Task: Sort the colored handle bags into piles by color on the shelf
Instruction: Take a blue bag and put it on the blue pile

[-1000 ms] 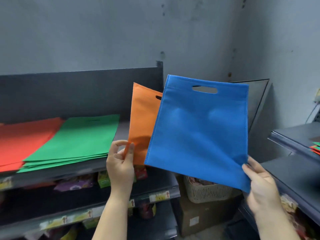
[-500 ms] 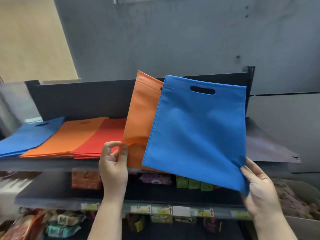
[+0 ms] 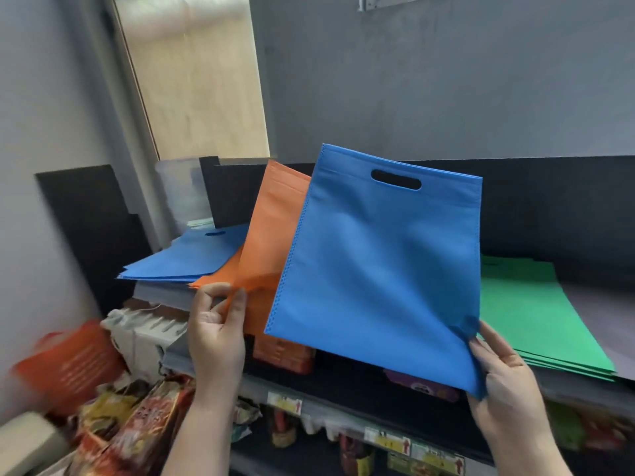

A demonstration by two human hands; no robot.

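Held bags: one blue (image 3: 378, 269), one orange (image 3: 271, 235); shelf piles blue (image 3: 185, 255), orange (image 3: 216, 276), green (image 3: 536, 317).

only one view was given, taken from a head-worn camera. the scene was looked at forward and slightly downward, from close behind the left hand (image 3: 215, 333) and right hand (image 3: 505, 383). the shelf (image 3: 591, 304) was seen from near, tilted in the wide-angle frame, with the wall (image 3: 446, 80) above it.
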